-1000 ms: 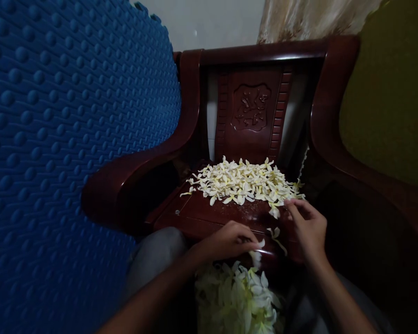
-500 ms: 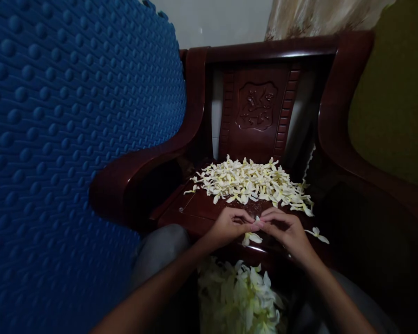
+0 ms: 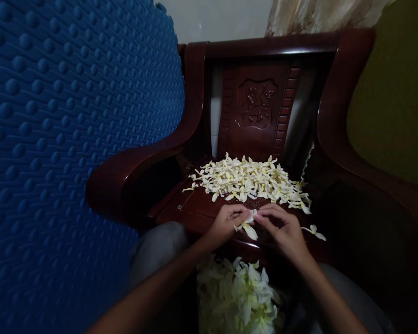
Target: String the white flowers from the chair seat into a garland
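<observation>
My left hand (image 3: 226,224) and my right hand (image 3: 283,225) meet just above the front of a wooden chair seat (image 3: 202,211). Their thumbs and forefingers are pinched together around a small white flower (image 3: 250,229) with pale yellow parts. Its petals hang down below the fingertips; the part inside the pinch is partly covered. Behind the hands lies a loose heap of similar white flowers (image 3: 251,178) on the seat. Beneath my forearms, between my knees, a second pile of white flowers (image 3: 244,292) shows, its container hard to make out in the dark.
A single flower (image 3: 314,232) lies by itself right of my right hand. The carved chair back (image 3: 256,104) rises behind the heap, with curved armrests (image 3: 125,171) on both sides. A blue bumpy foam mat (image 3: 73,116) stands at the left. My grey-clad knee (image 3: 160,246) is beside the seat.
My fingertips have parted slightly, and more white petals show between them. The petals below have come up against my left fingers. The view has shifted a little.
</observation>
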`<state>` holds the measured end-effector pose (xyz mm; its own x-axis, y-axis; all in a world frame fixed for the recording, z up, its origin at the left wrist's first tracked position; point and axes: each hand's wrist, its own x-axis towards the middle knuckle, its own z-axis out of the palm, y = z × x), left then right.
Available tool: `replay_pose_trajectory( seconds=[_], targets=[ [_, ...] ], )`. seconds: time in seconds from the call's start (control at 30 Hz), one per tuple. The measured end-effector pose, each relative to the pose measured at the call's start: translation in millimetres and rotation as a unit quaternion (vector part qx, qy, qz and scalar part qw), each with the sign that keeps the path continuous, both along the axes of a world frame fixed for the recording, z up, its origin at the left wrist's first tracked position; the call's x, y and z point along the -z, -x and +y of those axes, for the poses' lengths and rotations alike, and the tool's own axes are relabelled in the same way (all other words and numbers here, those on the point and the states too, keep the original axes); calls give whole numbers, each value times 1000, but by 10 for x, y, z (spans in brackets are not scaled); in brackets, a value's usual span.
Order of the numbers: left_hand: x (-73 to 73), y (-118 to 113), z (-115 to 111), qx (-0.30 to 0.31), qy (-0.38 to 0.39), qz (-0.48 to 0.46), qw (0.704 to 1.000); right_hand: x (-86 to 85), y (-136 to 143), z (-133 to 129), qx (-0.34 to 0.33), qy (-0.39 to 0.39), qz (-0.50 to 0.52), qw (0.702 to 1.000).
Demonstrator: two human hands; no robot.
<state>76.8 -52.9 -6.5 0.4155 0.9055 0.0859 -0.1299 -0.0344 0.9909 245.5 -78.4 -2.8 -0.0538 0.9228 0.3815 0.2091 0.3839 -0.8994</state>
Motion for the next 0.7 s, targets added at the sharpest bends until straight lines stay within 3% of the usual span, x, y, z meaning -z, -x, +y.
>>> replay_pose_trajectory(
  seconds=[0.07, 0.23, 0.4, 0.47, 0.57, 0.7],
  targets=[
    [16, -17, 0, -16, -2, 11, 1000, 11, 28, -14, 17, -14, -21, 1000],
    [81, -41, 10, -88, -93, 115, 985, 71, 93, -33, 70, -20, -54, 996],
    [111, -29, -18, -90, -162, 202, 962, 145, 25, 2, 130, -16, -35, 991],
    [104, -13, -26, -43, -225, 234, 945, 144, -51, 28, 192, -22, -15, 981],
    [85, 18, -32, 89, -295, 258, 916, 84, -160, 36, 290, -6, 10, 957],
    [101, 73, -20, 210, -291, 305, 882, -10, -232, 17, 336, 59, 38, 939]
  ],
)
